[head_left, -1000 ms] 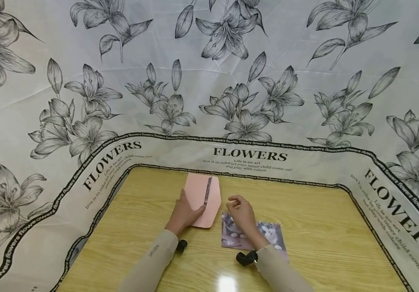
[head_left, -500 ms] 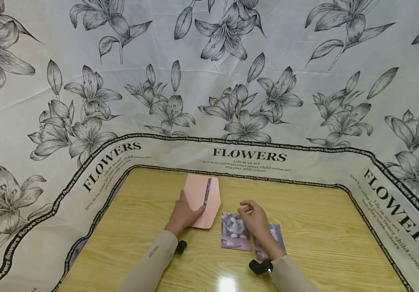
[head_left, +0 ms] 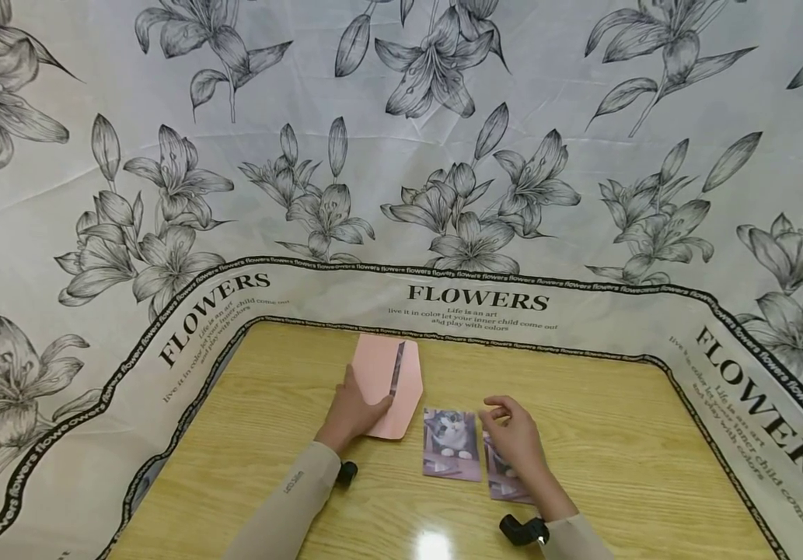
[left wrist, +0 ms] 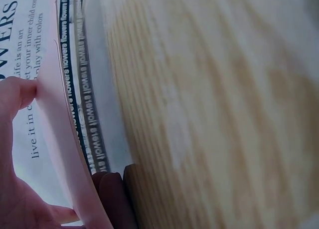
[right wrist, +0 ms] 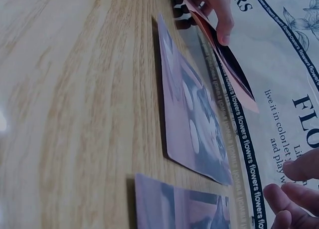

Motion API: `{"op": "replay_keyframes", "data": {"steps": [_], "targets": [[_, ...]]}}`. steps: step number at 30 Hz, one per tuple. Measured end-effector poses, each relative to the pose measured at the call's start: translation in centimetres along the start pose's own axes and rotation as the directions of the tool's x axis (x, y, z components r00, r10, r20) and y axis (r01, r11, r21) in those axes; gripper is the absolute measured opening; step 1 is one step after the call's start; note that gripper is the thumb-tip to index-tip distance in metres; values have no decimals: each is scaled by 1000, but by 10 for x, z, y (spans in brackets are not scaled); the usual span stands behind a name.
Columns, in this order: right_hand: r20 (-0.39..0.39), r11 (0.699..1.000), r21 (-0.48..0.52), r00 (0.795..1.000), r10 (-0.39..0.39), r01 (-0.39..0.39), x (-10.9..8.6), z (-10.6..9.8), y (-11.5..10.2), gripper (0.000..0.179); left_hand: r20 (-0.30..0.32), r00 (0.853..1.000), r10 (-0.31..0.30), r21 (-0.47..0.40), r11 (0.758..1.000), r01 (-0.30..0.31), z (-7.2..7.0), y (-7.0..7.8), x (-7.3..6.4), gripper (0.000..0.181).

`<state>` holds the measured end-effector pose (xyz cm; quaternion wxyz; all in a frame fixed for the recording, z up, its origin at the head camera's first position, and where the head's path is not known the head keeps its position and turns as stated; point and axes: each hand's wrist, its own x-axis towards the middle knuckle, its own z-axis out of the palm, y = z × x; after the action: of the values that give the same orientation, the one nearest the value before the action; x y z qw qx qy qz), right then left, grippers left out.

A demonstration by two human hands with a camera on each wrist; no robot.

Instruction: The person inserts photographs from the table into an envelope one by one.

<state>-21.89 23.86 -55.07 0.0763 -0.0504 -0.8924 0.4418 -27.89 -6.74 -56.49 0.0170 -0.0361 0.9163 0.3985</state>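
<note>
My left hand (head_left: 350,414) holds a pink envelope (head_left: 375,365) at its near left side, thumb on top and fingers beneath. A dark printed strip (head_left: 397,369) shows along the envelope's opening. Seen from the left wrist, the envelope (left wrist: 75,154) lies between thumb and fingers, raised off the wood. Two cat picture cards lie to the right: the left card (head_left: 452,445) shows fully, while my right hand (head_left: 509,432) partly covers the right card (head_left: 508,484). In the right wrist view, that hand (right wrist: 294,194) has loosely curled fingers, apart from both cards, with nothing in them.
The wood-grain table (head_left: 618,451) extends around the cards. White cloth printed with flowers (head_left: 478,303) rises along the back and both sides of the table. A black wrist camera mount (head_left: 523,530) sits below my right hand, and another (head_left: 348,473) by my left.
My right hand has moved right and toward me, uncovering the left card and now lying over the right one. The left hand and envelope have stayed put.
</note>
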Motion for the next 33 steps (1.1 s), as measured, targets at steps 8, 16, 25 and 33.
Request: {"op": "replay_keyframes", "data": {"steps": [8, 16, 25, 33], "targets": [[11, 999, -46, 1000, 0, 1, -15, -15, 11, 38, 0, 1000, 2, 4, 1000, -2, 1, -1, 0, 121], [13, 987, -154, 999, 41, -38, -26, -27, 26, 45, 0, 1000, -4, 4, 1000, 4, 2, -1, 0, 120], [-15, 964, -265, 999, 33, -36, -35, -35, 36, 46, -5, 1000, -2, 7, 1000, 2, 1, 0, -1, 120], [-6, 938, -345, 999, 33, -33, -43, -40, 43, 60, -2, 1000, 5, 7, 1000, -5, 1, 1, -3, 120]]}}
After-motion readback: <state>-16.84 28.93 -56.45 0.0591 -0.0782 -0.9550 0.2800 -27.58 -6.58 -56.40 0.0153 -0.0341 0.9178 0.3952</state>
